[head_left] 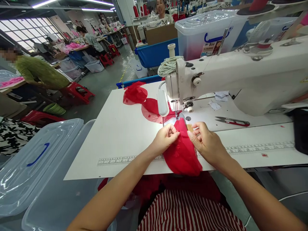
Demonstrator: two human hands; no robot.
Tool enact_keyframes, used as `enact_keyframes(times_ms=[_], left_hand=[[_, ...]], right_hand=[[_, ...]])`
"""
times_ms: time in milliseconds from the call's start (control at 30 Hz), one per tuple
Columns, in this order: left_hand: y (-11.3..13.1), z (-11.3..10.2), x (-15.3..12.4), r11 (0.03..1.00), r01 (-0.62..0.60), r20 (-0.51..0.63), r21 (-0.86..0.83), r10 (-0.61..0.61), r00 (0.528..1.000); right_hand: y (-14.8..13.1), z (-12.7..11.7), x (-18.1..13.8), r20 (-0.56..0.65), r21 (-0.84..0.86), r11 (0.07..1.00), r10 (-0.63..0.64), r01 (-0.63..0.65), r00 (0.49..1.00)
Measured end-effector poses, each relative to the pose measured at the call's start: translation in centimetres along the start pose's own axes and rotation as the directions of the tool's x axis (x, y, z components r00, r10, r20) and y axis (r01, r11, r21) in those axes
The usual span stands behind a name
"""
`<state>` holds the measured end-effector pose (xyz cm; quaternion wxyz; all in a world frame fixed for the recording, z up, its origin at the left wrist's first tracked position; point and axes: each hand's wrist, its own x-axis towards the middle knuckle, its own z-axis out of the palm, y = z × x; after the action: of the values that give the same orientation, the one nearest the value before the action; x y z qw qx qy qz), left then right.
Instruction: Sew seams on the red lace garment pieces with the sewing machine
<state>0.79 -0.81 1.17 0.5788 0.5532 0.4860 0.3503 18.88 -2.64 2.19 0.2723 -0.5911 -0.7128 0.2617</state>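
Observation:
A piece of sheer red fabric (182, 150) lies under the sewing machine's needle area and hangs toward the table's front edge. My left hand (166, 138) pinches its left edge between thumb and fingers. Just right of the fabric, my right hand (205, 142) is loosely curled, thumb and forefinger apart, with the thumb by the fabric's edge; nothing shows between them. More red fabric (151, 109) spreads behind and left of the needle. The white sewing machine (216, 73) stands over the work, its presser foot (177, 114) close above the fabric.
Red-handled thread snips (233, 121) and paper scraps (215, 105) lie right of the needle. A printed ruler (127, 159) runs along the white table (96, 144). Lidded plastic boxes (40, 160) stand at left. Behind are a blue cloth bin (156, 53) and a clear box (192, 35). Other people sit farther off.

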Motion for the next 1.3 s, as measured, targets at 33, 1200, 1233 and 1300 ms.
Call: enact_keyframes(times_ms=[33, 1200, 1233, 1300], left_hand=[[-0.1, -0.1, 0.0, 0.999, -0.024, 0.004, 0.030, 0.024, 1.000], [0.5, 1.1, -0.8, 0.999, 0.035, -0.058, -0.019, -0.036, 0.998], [0.5, 1.0, -0.8, 0.997, 0.053, -0.048, -0.055, -0.056, 0.997], [0.8, 0.7, -0.9, 0.993, 0.079, -0.047, -0.085, -0.084, 0.995]], right_hand=[[-0.3, 0.0, 0.1, 0.009, -0.042, 0.999, 0.011, -0.011, 1.000], [1.3, 2.3, 4.4, 0.076, 0.096, 0.887, -0.460, 0.452, 0.885], [1.5, 2.2, 4.6, 0.094, 0.079, 0.874, -0.486, 0.480, 0.869], [1.7, 2.1, 4.8, 0.143, 0.021, 0.853, -0.519, 0.522, 0.843]])
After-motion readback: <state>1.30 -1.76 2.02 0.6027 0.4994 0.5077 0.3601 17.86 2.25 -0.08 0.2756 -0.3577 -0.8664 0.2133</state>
